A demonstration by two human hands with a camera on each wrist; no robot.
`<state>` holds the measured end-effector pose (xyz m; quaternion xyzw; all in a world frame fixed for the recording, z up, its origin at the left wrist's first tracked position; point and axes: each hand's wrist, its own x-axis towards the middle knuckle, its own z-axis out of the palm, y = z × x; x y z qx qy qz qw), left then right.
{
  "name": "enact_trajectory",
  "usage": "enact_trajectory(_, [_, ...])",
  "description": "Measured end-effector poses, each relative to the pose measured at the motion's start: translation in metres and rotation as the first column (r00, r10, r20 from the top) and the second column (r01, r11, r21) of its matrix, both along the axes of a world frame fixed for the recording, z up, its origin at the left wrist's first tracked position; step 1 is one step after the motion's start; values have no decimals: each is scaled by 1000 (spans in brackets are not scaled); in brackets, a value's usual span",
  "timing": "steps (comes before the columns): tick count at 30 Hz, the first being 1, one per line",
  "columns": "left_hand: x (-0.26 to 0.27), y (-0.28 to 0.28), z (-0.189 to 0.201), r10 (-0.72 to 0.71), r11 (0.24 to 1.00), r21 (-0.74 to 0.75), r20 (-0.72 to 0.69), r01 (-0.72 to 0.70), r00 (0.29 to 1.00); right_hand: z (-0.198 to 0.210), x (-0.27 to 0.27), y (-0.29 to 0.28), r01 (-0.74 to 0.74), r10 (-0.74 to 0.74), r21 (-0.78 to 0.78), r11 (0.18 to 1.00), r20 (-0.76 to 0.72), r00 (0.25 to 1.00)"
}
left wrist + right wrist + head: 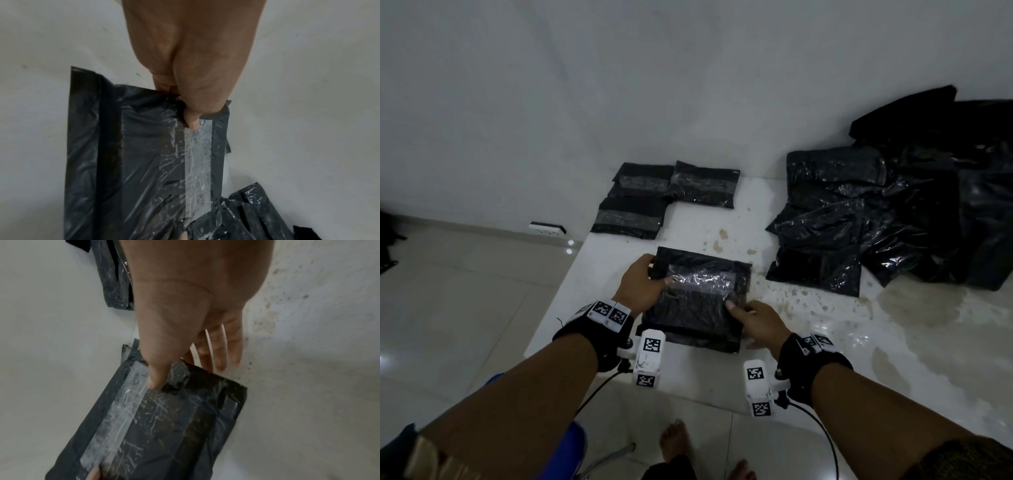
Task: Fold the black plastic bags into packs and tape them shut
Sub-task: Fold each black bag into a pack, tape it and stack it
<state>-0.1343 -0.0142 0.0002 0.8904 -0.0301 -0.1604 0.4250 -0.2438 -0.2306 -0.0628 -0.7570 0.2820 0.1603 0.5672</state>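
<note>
a folded black pack (pixel 697 301) lies flat on the white table (pixel 808 329), near its front edge, with a strip of clear tape (pixel 698 279) running across its top. the left hand (pixel 642 286) grips the pack's left end: the thumb lies on top at the end of the tape and the fingers curl round the edge, which the left wrist view shows bunched in the pinch. the right hand (pixel 760 320) holds the pack's right end, its thumb pressed down on the other end of the tape; in the right wrist view its fingers (pixel 224 345) are straight and spread beyond the pack's edge, and whether they reach under it cannot be told. three taped packs (pixel 654 202) lie together at the far side of the table by the wall, touching and partly overlapping one another. a heap of loose black bags (pixel 876 219) covers the table's right far part, well apart from the pack in hand. the table top near the heap is speckled with brownish stains (pixel 722 240). both wrists wear black straps with white marker blocks (pixel 649 358).
</note>
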Motion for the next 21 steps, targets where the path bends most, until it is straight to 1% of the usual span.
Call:
enact_trajectory(2, [7, -1, 7, 34, 999, -42, 9, -33, 999, 7, 6, 2, 47, -52, 173, 984, 22, 998])
enact_trajectory(3, [11, -1, 9, 46, 997, -63, 16, -45, 999, 12, 9, 5, 52, -63, 234, 971, 40, 997])
enact_trajectory(5, [19, -3, 10, 65, 994, -92, 16, -63, 998, 15, 16, 7, 63, -91, 291, 955, 83, 992])
enact_trajectory(7, [29, -3, 11, 77, 993, -88, 8, -76, 997, 15, 26, 8, 90, -128, 311, 946, 102, 987])
enact_trajectory(10, [47, -1, 11, 114, 993, -18, -40, -114, 993, 13, 46, 7, 159, -195, 288, 944, 100, 976])
enact_trajectory(13, [66, 10, 6, 139, 987, 87, -57, -134, 989, 6, 79, 4, 255, -279, 225, 940, 83, 957])
enact_trajectory(17, [86, 28, -6, 130, 987, 108, -127, -116, 983, 2, 125, 4, 296, -302, 127, 947, 33, 953])
enact_trajectory(21, [107, 47, -18, 90, 991, 117, -187, -68, 978, -3, 166, 11, 355, -356, 36, 934, 8, 935])
